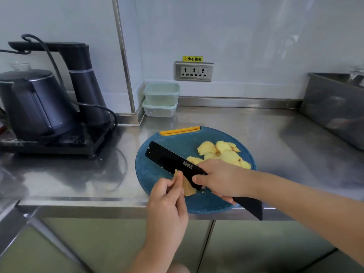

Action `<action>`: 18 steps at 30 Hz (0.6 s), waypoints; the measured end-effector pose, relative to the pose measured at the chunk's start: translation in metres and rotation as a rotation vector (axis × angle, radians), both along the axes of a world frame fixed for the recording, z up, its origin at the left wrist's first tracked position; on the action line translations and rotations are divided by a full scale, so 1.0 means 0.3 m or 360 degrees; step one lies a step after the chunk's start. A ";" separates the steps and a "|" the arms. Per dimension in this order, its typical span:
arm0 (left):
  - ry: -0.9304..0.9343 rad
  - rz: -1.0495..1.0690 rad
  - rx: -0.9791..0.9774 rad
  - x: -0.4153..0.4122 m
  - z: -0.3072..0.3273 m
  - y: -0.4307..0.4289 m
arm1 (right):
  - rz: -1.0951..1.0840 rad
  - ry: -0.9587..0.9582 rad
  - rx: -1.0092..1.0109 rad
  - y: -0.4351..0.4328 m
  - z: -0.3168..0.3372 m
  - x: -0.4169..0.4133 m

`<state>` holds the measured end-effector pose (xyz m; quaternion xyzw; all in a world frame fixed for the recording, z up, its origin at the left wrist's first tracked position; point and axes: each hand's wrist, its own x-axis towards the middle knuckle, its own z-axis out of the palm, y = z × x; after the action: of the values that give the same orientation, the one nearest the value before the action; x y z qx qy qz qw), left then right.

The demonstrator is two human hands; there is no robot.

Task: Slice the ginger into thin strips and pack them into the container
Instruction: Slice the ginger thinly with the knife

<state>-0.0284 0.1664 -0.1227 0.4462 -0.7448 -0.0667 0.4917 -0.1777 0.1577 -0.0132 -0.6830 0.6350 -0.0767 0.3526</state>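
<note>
Two stacked containers point(161, 99) are set by the wall. On the cutting board point(153, 174), a ginger piece point(188, 189) is pinched by the left hand point(167, 203), fingers curled together, against the knife point(169, 158). The handle is clasped by the right hand point(218, 180). Ginger slices point(220, 152) are heaped just behind.

ginger slices point(222, 153) on cutting board point(149, 174), knife point(173, 163) left of them, containers point(160, 99) behind, kettle point(35, 103) far left
</note>
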 end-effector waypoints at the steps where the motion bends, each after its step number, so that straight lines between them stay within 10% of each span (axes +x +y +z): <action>1: -0.0005 0.0004 -0.0010 0.001 0.001 0.000 | 0.0005 0.0034 -0.0013 0.001 0.003 0.005; 18: 0.0054 0.0015 -0.0075 -0.001 -0.008 -0.006 | -0.0106 0.0201 0.0072 0.086 0.014 -0.010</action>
<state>-0.0286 0.1647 -0.1250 0.4369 -0.7356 -0.0543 0.5148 -0.1807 0.1836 -0.0090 -0.6568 0.6800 -0.0307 0.3244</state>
